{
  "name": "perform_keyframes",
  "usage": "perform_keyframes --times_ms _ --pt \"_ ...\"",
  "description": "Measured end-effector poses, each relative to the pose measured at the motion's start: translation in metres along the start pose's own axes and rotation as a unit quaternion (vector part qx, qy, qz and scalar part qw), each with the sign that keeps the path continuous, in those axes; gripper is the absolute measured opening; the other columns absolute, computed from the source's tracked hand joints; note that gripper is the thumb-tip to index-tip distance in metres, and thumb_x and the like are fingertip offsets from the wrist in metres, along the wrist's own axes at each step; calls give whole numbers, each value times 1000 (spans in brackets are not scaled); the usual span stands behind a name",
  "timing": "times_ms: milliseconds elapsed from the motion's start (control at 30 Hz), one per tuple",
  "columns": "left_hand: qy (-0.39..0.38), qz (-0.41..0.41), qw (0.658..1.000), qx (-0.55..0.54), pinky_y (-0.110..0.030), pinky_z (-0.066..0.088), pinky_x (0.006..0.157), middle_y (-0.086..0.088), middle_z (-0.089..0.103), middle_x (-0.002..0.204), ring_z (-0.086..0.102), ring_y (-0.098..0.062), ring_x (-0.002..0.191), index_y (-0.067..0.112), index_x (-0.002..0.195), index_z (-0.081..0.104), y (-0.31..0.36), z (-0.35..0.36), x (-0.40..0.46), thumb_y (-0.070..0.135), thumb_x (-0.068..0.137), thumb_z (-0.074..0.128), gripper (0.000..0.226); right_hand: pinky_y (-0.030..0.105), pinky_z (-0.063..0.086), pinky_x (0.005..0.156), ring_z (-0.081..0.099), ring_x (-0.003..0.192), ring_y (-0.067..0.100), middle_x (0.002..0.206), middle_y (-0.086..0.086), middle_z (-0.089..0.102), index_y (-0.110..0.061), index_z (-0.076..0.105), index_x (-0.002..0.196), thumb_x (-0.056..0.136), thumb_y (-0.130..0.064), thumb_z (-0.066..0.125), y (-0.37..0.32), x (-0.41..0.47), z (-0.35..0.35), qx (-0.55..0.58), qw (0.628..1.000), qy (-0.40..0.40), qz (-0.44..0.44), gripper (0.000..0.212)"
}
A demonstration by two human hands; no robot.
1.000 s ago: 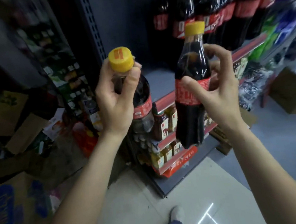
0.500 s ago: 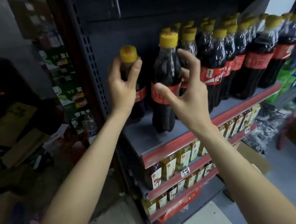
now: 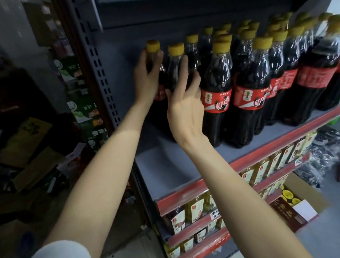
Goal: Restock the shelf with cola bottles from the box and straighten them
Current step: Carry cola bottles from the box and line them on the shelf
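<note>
On shelf [image 3: 168,166], hands [image 3: 147,79] grip bottles [image 3: 176,65] (seemingly upright).

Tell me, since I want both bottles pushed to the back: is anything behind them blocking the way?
Cannot tell: left hand and right hand hide the space behind the two bottles. Another cola bottle stands just behind the right one; the shelf in front is bare.

**Little legible lettering on shelf stock**

Red labels [image 3: 217,102] on front-row cola bottles [image 3: 217,95], centre of frame, carried large white stylised characters, seemingly Chinese, beside a small trophy-like emblem; too blurred for a sure reading. Same design repeated on neighbouring label [image 3: 252,100] to the right. Handwritten price tag [image 3: 214,213] on lower shelf rail, lower centre, showed dark marks, unreadable. Dark red box [image 3: 287,214], lower right, bore gold characters, also illegible.
</note>
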State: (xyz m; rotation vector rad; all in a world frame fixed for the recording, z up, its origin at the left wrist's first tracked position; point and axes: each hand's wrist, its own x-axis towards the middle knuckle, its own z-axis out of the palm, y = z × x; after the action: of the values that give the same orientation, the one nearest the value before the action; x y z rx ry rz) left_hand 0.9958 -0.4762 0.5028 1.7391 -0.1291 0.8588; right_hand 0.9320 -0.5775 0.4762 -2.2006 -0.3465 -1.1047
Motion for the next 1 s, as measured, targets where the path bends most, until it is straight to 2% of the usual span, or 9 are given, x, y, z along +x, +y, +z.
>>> perform_keyframes --times_ms 100,200,300,367,467,533,667,833,1000 --pt "-44 -20 999 6 -16 44 88 7 61 108 58 -3 102 24 110 50 -5 3 9 31 100 45 14 40 52 46 56 63 34 128 32 50 2 35 145 83 11 41 1 6 10 -32 999 27 2 63" --pt "-73 -48 996 13 -32 43 100 -2 55 125 52 -15 116 31 115 46 -13 -1 18 41 89 47 28 41 55 59 58 70 35 130 34 49 2 36 145 85 7 33 4 7 16 -52 998 37 3 60" --pt "-87 -36 995 23 -39 39 107 -9 48 137 46 -21 126 20 132 42 -16 -2 17 29 91 49 42 48 52 90 57 105 49 137 39 41 5 35 144 88 7 33 7 4 21 -41 998 53 -19 56" --pt "-84 -18 996 19 -39 40 106 -10 51 135 49 -21 124 11 136 41 -16 3 15 30 92 49 48 52 37 108 39 128 55 143 41 31 9 32 144 88 8 25 9 1 21 -14 998 49 -40 56" --pt "-84 -2 996 -3 -49 45 101 -14 58 125 57 -24 116 15 126 49 -14 10 13 36 89 55 43 48 20 119 19 141 50 148 39 24 14 29 142 89 11 22 7 -2 17 32 995 40 -81 54" --pt "-86 -15 996 -5 -50 46 99 -13 61 122 60 -23 112 22 120 51 -14 12 15 43 84 55 41 48 18 120 17 142 49 148 38 23 15 29 142 91 13 20 6 -3 15 51 993 40 -94 52" --pt "-103 -43 994 19 -46 37 109 -9 48 142 47 -20 130 14 143 36 -19 5 16 53 81 53 75 52 21 118 13 142 50 149 39 21 15 29 141 88 14 7 9 -6 11 61 992 31 -103 57" --pt "-99 -38 993 44 -37 33 113 -6 40 149 39 -17 136 13 148 28 -6 -5 0 28 96 50 59 46 24 118 25 138 48 145 35 33 11 43 136 82 14 35 5 -9 -3 48 991 33 -117 54" --pt "34 26 996 82 -34 46 99 10 63 109 60 -7 107 13 123 55 29 -41 -63 24 89 53 35 40 45 91 57 105 31 114 16 64 -1 65 113 87 -2 59 -1 -21 -37 113 978 100 -145 27"
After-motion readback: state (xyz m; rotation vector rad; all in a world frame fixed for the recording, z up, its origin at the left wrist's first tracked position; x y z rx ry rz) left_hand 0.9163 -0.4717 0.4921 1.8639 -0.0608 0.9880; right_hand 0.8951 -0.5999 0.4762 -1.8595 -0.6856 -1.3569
